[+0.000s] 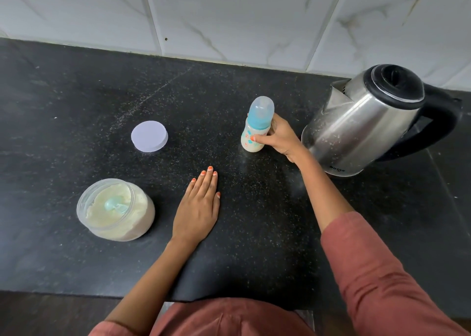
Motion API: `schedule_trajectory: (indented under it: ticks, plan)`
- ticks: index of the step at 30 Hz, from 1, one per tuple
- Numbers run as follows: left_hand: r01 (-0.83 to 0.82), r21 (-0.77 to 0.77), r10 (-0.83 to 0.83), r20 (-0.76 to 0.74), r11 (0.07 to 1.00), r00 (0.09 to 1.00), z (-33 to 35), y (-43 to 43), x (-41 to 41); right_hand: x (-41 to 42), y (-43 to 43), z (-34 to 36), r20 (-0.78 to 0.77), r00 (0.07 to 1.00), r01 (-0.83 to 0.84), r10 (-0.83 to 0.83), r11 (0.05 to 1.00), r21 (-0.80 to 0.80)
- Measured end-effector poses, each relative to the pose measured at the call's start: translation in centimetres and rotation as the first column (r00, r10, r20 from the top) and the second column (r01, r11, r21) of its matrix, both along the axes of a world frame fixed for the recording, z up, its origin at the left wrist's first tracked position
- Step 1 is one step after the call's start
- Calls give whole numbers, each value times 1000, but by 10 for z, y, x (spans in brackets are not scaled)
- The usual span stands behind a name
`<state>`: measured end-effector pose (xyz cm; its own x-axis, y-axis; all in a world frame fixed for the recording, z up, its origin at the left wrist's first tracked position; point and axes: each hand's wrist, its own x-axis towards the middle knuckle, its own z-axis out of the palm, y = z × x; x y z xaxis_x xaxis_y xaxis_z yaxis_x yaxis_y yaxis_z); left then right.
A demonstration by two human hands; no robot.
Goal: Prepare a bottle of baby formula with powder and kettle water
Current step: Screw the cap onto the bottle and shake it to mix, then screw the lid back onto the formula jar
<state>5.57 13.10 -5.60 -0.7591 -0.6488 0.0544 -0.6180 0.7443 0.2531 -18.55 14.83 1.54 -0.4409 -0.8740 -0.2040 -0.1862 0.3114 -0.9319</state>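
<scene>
A baby bottle [254,131] with a blue collar and clear cap stands upright on the black counter [254,221], holding milky liquid. My right hand [280,139] grips its lower body from the right side. My left hand [198,208] rests flat on the counter, fingers straight, holding nothing. An open clear jar of pale formula powder [116,209] sits at the front left with a teal scoop [114,205] lying in it. Its white lid [149,136] lies flat farther back. A steel kettle [369,124] with black lid and handle stands right of the bottle.
A white marble-tiled wall [229,17] runs along the back of the counter. The counter's front edge [76,293] lies near my body. The kettle stands very close to my right wrist.
</scene>
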Motion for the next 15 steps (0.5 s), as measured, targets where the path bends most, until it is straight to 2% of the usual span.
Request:
schedule_trajectory:
  ticks: [2, 4, 6, 9, 15]
  plan:
    - [3, 18, -3, -12, 1000, 1000, -1, -1, 0, 3, 5, -4, -17, 999, 40, -40, 999, -6]
    - [0, 51, 2, -35, 999, 999, -1, -1, 1, 6, 11, -11, -111, 988, 109, -112, 993, -37]
    - [-5, 70, 10, -71, 998, 997, -1, -2, 0, 10, 20, -20, -217, 952, 203, -218, 975, -90]
    - [-13, 83, 22, -100, 996, 995, -1, -1, 0, 21, 32, -29, -299, 894, 296, -334, 941, -166]
    - [-9, 133, 28, -140, 991, 990, 2, 0, 0, 60, 46, -36, -359, 869, 287, -341, 938, -196]
